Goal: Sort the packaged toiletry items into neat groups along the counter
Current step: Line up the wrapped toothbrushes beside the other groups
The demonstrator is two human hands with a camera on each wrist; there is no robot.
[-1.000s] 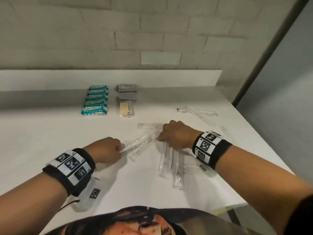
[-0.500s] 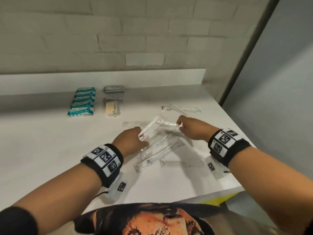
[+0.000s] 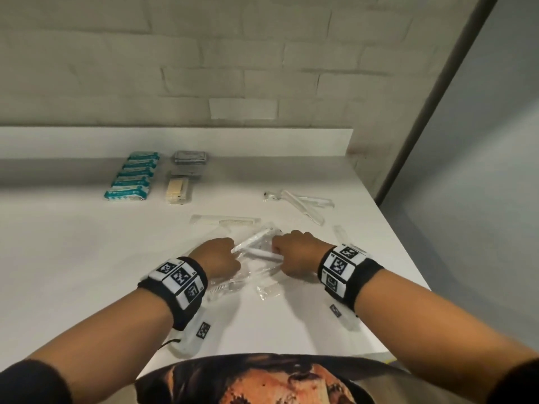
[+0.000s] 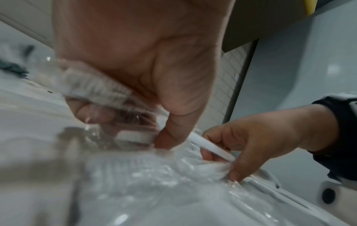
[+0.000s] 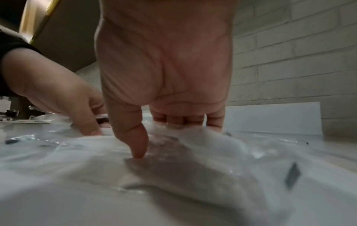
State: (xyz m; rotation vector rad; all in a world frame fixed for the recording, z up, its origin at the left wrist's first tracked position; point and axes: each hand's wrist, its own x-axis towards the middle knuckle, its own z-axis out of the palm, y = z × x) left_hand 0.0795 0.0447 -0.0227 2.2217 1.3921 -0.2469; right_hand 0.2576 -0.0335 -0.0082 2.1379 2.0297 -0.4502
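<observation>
A loose bundle of clear-wrapped white toothbrushes [image 3: 256, 243] lies at the middle of the white counter [image 3: 87, 258]. My left hand [image 3: 224, 253] grips its left end, fingers curled round crinkled wrappers [image 4: 100, 90] and thumb pressed down. My right hand [image 3: 287, 250] holds the right end; in the left wrist view it pinches a white handle [image 4: 210, 146]. In the right wrist view its thumb [image 5: 135, 145] presses into the plastic [image 5: 193, 152] while the fingers curl over the far side. The bundle's underside is hidden.
A row of teal packets [image 3: 131, 179] and a column of grey packets [image 3: 189, 157] with a cream one [image 3: 176, 189] sit at the back. A wrapped comb [image 3: 224, 221] lies beyond the hands. More clear packets [image 3: 300, 202] lie back right, near the counter's right edge [image 3: 402, 252].
The spread packets were gathered and lifted between both hands; now the bundle is lower, near the counter, and the hands are closer together.
</observation>
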